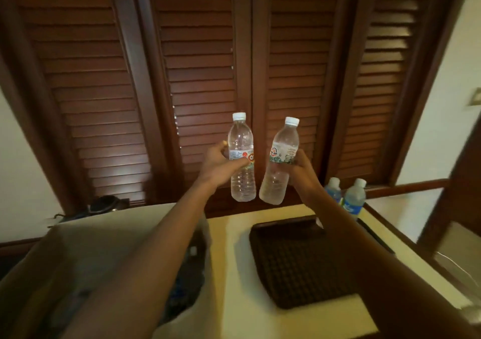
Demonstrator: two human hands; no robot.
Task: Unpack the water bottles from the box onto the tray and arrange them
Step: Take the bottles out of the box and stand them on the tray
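My left hand (217, 165) grips a clear water bottle with a red and white label (240, 161), held upright in the air. My right hand (303, 172) grips a second clear bottle with a green and white label (279, 164), tilted slightly to the right. Both bottles have white caps and hang side by side above the far edge of the table. Below them lies a dark woven tray (294, 266) with nothing on it. The cardboard box (86, 255) stands open at the lower left, under my left forearm, its contents dark and blurred.
Two bottles with blue labels (351, 199) stand at the table's back right corner, beyond the tray. The cream table top (234, 273) runs between box and tray. Brown louvred doors (203, 65) fill the background. A dark round object (104, 203) sits behind the box.
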